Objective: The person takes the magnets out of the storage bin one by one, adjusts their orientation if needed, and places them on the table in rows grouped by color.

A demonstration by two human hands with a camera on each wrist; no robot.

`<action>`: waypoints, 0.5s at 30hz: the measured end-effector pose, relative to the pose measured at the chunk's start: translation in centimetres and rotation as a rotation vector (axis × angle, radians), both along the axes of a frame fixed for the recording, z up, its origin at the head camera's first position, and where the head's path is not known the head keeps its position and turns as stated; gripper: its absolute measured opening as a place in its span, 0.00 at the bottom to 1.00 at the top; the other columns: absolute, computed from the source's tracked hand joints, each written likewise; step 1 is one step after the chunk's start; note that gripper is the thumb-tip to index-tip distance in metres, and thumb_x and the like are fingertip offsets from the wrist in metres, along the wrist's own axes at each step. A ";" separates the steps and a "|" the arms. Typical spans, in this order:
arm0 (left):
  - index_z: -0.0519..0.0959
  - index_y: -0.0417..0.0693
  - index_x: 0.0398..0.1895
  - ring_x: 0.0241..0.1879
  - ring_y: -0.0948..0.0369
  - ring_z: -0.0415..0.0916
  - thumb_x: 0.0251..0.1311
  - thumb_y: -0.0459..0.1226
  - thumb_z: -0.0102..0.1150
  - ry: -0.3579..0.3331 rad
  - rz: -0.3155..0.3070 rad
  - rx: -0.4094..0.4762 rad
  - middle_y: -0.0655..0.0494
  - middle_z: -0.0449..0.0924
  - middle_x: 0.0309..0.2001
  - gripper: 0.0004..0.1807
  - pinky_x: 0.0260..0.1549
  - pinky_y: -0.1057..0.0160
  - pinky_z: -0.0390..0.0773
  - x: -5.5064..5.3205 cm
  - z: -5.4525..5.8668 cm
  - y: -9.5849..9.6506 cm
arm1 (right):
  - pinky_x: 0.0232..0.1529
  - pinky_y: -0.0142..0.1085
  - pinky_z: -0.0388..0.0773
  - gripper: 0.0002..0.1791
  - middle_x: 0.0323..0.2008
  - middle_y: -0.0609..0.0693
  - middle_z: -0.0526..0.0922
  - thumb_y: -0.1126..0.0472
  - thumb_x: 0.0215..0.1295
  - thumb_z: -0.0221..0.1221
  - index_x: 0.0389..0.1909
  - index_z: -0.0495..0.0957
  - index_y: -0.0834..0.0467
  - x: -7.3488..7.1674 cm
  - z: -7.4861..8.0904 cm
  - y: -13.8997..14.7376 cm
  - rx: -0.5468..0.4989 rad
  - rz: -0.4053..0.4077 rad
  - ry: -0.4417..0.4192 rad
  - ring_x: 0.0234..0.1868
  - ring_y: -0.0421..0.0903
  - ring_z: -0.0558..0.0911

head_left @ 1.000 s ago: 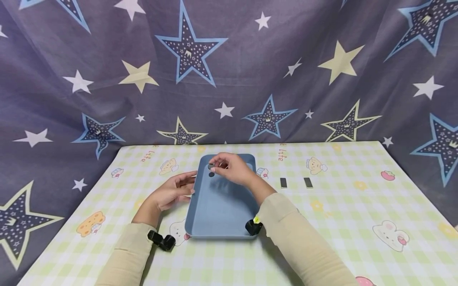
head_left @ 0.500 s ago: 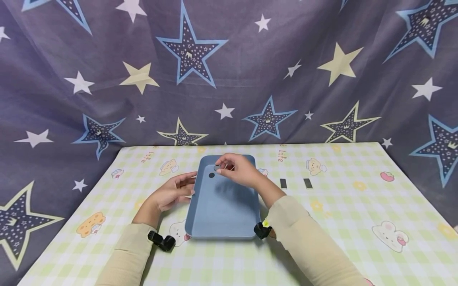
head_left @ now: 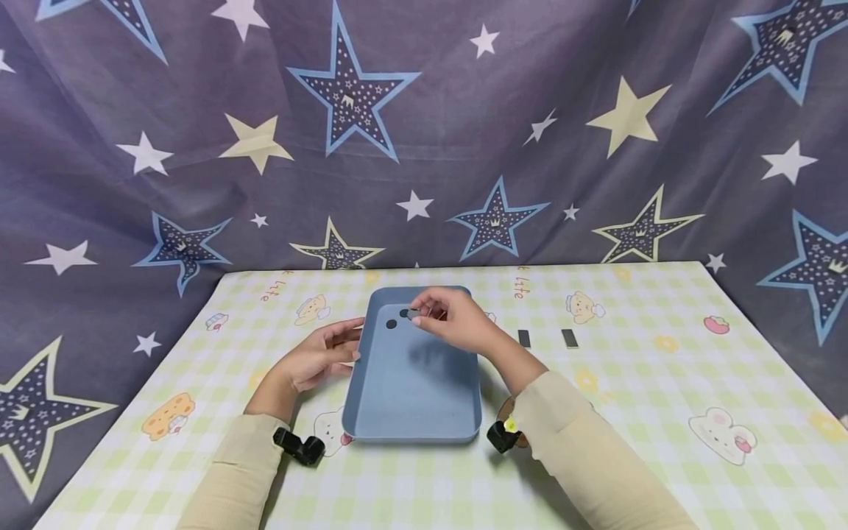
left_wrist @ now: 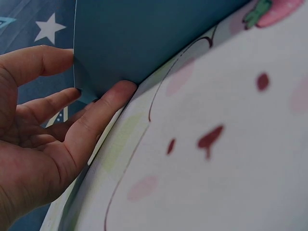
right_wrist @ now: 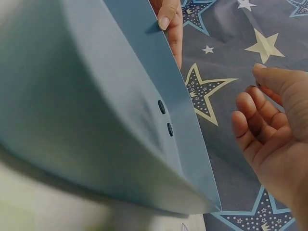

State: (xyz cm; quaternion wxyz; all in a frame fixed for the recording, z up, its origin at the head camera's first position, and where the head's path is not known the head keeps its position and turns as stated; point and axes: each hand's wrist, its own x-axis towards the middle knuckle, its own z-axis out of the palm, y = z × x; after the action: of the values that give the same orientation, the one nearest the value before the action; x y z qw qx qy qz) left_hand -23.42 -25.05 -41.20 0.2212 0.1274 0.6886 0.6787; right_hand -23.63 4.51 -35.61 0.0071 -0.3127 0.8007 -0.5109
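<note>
Head view has my left hand (head_left: 324,355) at the left wall of the tray (head_left: 397,405): thumb tip lapping over the rim, other fingers outside, so they lightly pinch the wall. I judge this is to steady the tray, which could slide on the tabletop (head_left: 623,353).

My right hand (head_left: 460,320) reaches in from the right over the tray's far part, thumb and forefinger pinching the held disc (head_left: 414,314). Its left side sticks out past my fingertips, probably so I can see where it sits. In the right wrist view my other fingers curl loosely, likely to stay out of the way.

Left disc (head_left: 391,324) and right disc (head_left: 404,313) lie near but apart on the tray's floor, far left. The held disc seems raised just beside the right disc; I cannot tell how high.

Left slab (head_left: 524,338) and right slab (head_left: 570,338) lie apart, right of the tray, perhaps to leave its floor roomy.
</note>
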 end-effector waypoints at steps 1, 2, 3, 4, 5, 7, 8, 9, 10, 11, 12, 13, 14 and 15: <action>0.48 0.35 0.76 0.56 0.54 0.74 0.61 0.25 0.54 0.001 0.000 0.000 0.29 0.53 0.70 0.41 0.42 0.58 0.81 0.0 0.0 0.0 | 0.34 0.40 0.76 0.09 0.34 0.49 0.79 0.64 0.66 0.62 0.46 0.81 0.60 0.1 0.0 0.1 -0.004 -0.004 -0.001 0.33 0.46 0.78; 0.48 0.35 0.76 0.56 0.54 0.73 0.61 0.25 0.54 0.001 0.001 0.000 0.29 0.53 0.70 0.41 0.42 0.58 0.81 0.0 0.1 0.0 | 0.35 0.41 0.76 0.09 0.34 0.49 0.79 0.64 0.66 0.62 0.46 0.81 0.60 0.2 0.0 0.3 -0.006 -0.011 -0.006 0.34 0.46 0.78; 0.48 0.35 0.76 0.56 0.54 0.73 0.61 0.25 0.54 0.001 0.002 0.000 0.29 0.53 0.70 0.41 0.42 0.58 0.81 0.0 0.1 0.0 | 0.35 0.42 0.76 0.09 0.34 0.49 0.79 0.63 0.66 0.62 0.46 0.81 0.60 0.2 -0.1 0.4 -0.004 -0.017 -0.010 0.34 0.46 0.78; 0.48 0.35 0.76 0.57 0.54 0.73 0.61 0.25 0.54 0.000 0.002 0.001 0.29 0.53 0.70 0.41 0.42 0.58 0.81 0.1 0.1 0.0 | 0.36 0.42 0.76 0.10 0.35 0.49 0.79 0.63 0.66 0.62 0.46 0.81 0.60 0.3 -0.1 0.5 -0.003 -0.021 -0.013 0.35 0.46 0.78; 0.48 0.35 0.76 0.57 0.54 0.73 0.61 0.25 0.54 -0.002 0.002 0.002 0.29 0.53 0.70 0.41 0.42 0.58 0.81 0.1 0.1 0.0 | 0.37 0.42 0.76 0.10 0.35 0.49 0.79 0.63 0.66 0.62 0.46 0.81 0.60 0.3 -0.2 0.7 -0.001 -0.027 -0.016 0.35 0.46 0.78; 0.48 0.34 0.76 0.57 0.54 0.73 0.61 0.24 0.54 -0.007 0.002 0.003 0.29 0.52 0.70 0.41 0.42 0.58 0.81 0.1 0.1 0.0 | 0.37 0.42 0.76 0.10 0.36 0.49 0.79 0.63 0.66 0.62 0.47 0.81 0.60 0.5 -0.4 0.9 0.001 -0.036 -0.019 0.36 0.46 0.78; 0.48 0.34 0.76 0.57 0.54 0.73 0.61 0.24 0.54 -0.009 0.002 0.005 0.29 0.52 0.70 0.41 0.42 0.58 0.81 0.2 0.1 0.0 | 0.37 0.42 0.76 0.10 0.36 0.49 0.79 0.62 0.66 0.62 0.47 0.81 0.60 0.5 -0.5 1.1 0.003 -0.040 -0.019 0.36 0.46 0.78; 0.48 0.34 0.76 0.57 0.55 0.73 0.61 0.24 0.54 -0.010 0.002 0.006 0.29 0.52 0.70 0.41 0.42 0.58 0.81 0.2 0.2 0.0 | 0.36 0.41 0.76 0.10 0.36 0.50 0.79 0.62 0.66 0.62 0.47 0.81 0.60 0.5 -0.6 1.2 0.003 -0.043 -0.016 0.36 0.46 0.78; 0.48 0.34 0.76 0.57 0.55 0.73 0.61 0.24 0.54 -0.012 0.001 0.008 0.29 0.52 0.70 0.41 0.42 0.59 0.81 0.2 0.2 0.0 | 0.36 0.41 0.76 0.10 0.36 0.50 0.79 0.62 0.66 0.62 0.46 0.81 0.59 0.6 -0.7 1.3 -0.001 -0.045 -0.015 0.36 0.46 0.78; 0.48 0.34 0.76 0.56 0.55 0.73 0.61 0.24 0.54 -0.013 0.001 0.010 0.29 0.52 0.70 0.41 0.42 0.59 0.81 0.2 0.2 0.0 | 0.36 0.41 0.76 0.10 0.36 0.50 0.79 0.62 0.66 0.62 0.46 0.81 0.59 0.6 -0.8 1.4 -0.002 -0.047 -0.012 0.36 0.46 0.78; 0.48 0.34 0.76 0.56 0.55 0.73 0.61 0.24 0.54 -0.013 0.001 0.012 0.29 0.52 0.70 0.41 0.42 0.59 0.81 0.2 0.2 0.1 | 0.36 0.41 0.76 0.10 0.36 0.50 0.79 0.63 0.66 0.63 0.46 0.81 0.59 0.7 -0.8 1.6 -0.006 -0.049 -0.010 0.36 0.46 0.78; 0.48 0.34 0.76 0.56 0.55 0.73 0.61 0.24 0.54 -0.013 0.000 0.015 0.29 0.52 0.70 0.41 0.42 0.59 0.81 0.2 0.2 0.1 | 0.36 0.42 0.76 0.10 0.36 0.50 0.79 0.63 0.66 0.63 0.46 0.81 0.60 0.7 -0.9 1.7 -0.010 -0.050 -0.010 0.36 0.46 0.78; 0.48 0.34 0.76 0.56 0.55 0.74 0.61 0.24 0.54 -0.013 0.000 0.017 0.29 0.52 0.70 0.41 0.42 0.59 0.81 0.2 0.2 0.1 | 0.36 0.42 0.76 0.10 0.36 0.50 0.79 0.63 0.65 0.63 0.46 0.81 0.60 0.8 -1.0 1.9 -0.010 -0.052 -0.007 0.36 0.46 0.78; 0.48 0.34 0.76 0.56 0.56 0.74 0.61 0.24 0.55 -0.014 0.001 0.018 0.29 0.52 0.70 0.41 0.42 0.59 0.81 0.1 0.2 0.1 | 0.36 0.42 0.76 0.10 0.36 0.50 0.79 0.64 0.65 0.63 0.46 0.81 0.61 0.9 -1.0 2.0 -0.012 -0.053 -0.006 0.36 0.46 0.78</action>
State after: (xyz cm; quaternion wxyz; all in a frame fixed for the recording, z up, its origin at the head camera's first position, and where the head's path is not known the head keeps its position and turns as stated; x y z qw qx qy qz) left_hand -23.27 -24.97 -41.04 0.2246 0.1245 0.6810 0.6858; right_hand -22.76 6.51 -36.61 -0.0060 -0.2899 0.8057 -0.5165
